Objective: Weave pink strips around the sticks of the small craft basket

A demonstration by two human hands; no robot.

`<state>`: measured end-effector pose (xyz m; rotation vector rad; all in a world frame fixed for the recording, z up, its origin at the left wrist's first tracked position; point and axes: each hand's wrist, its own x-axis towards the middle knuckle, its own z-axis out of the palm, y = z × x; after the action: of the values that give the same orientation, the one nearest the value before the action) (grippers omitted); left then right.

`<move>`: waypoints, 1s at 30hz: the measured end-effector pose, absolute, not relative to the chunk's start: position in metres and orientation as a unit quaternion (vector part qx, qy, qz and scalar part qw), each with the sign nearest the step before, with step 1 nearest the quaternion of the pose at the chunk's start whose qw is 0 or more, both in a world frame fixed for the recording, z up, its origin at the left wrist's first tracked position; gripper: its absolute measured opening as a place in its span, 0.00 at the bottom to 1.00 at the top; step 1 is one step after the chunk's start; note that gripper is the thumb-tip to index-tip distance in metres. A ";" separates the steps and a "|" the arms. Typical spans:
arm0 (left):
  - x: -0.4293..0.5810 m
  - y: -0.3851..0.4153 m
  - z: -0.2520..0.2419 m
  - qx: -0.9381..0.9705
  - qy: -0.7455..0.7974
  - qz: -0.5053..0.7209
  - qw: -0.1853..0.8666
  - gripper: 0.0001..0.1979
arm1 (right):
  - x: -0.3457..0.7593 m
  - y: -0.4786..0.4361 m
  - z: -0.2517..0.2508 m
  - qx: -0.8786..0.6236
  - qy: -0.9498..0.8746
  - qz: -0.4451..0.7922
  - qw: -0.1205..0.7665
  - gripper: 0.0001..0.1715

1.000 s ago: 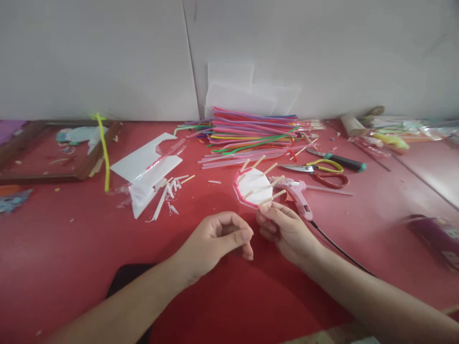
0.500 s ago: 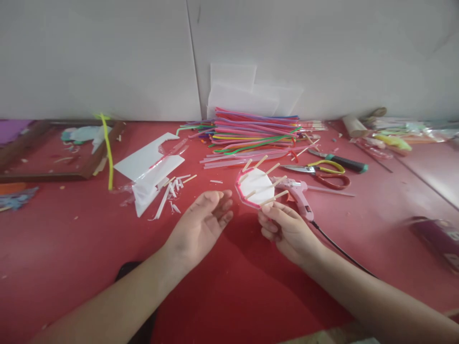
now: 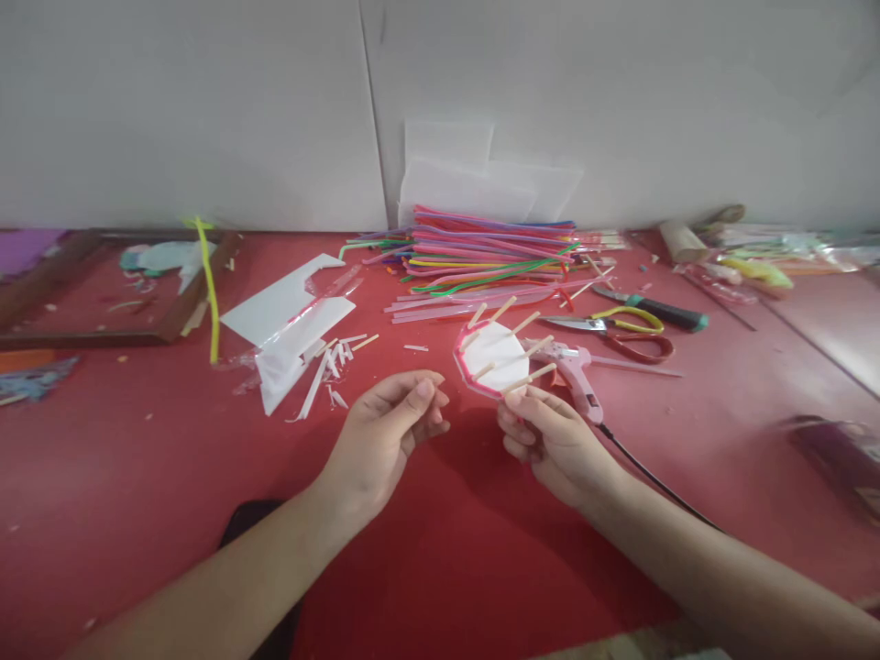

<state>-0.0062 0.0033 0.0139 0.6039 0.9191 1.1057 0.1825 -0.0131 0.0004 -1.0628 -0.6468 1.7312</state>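
Note:
My right hand point(image 3: 550, 435) pinches the near edge of a white round disc point(image 3: 505, 356), holding it tilted above the table. Several short wooden sticks point(image 3: 524, 324) stand up around the disc's rim. A pink pipe cleaner point(image 3: 462, 365) runs along the left side of the rim, around the sticks. To the left, apart from the disc, my left hand point(image 3: 399, 426) has its thumb pressed against the index finger. Whether anything small is between those fingertips cannot be made out.
Behind the disc lies a bundle of coloured pipe cleaners point(image 3: 488, 252). Scissors point(image 3: 611, 328) and a pink glue gun point(image 3: 577, 376) with its cord are at the right. White scraps point(image 3: 330, 362) and cut white sheet point(image 3: 275, 302) lie left. A brown frame point(image 3: 165, 325) sits far left.
My left thumb and fingers have closed from a loose curl into a pinch. The disc in my right hand has hardly moved.

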 end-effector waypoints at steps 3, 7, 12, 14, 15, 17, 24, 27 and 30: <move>-0.007 0.004 0.016 0.252 0.409 0.503 0.718 0.06 | 0.182 -0.013 0.000 -0.435 -0.268 0.713 0.481 0.20; -0.007 0.004 0.020 0.233 0.434 0.523 0.696 0.14 | 0.183 -0.013 0.000 -0.437 -0.272 0.709 0.481 0.20; -0.006 0.004 0.023 0.234 0.439 0.507 0.703 0.17 | 0.184 -0.013 -0.001 -0.440 -0.275 0.708 0.479 0.20; -0.006 0.003 0.021 0.251 0.428 0.507 0.705 0.17 | 0.184 -0.013 -0.001 -0.439 -0.275 0.708 0.480 0.20; -0.006 0.004 0.020 0.259 0.428 0.511 0.699 0.16 | 0.184 -0.013 -0.001 -0.439 -0.274 0.708 0.480 0.20; -0.007 0.004 0.017 0.257 0.440 0.522 0.684 0.12 | 0.184 -0.013 -0.002 -0.437 -0.272 0.710 0.481 0.20; -0.009 0.011 0.014 0.170 0.465 0.545 0.677 0.10 | 0.183 -0.014 0.001 -0.441 -0.266 0.708 0.484 0.20; -0.011 0.013 0.020 0.084 0.477 0.564 0.669 0.11 | 0.183 -0.013 0.001 -0.443 -0.270 0.706 0.482 0.19; -0.012 0.014 0.024 0.051 0.477 0.579 0.660 0.12 | 0.183 -0.013 0.001 -0.441 -0.271 0.705 0.484 0.19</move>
<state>-0.0118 0.0137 0.0242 0.1163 1.0787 1.3101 0.1829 -0.0128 0.0005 -1.0748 -0.6590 1.7178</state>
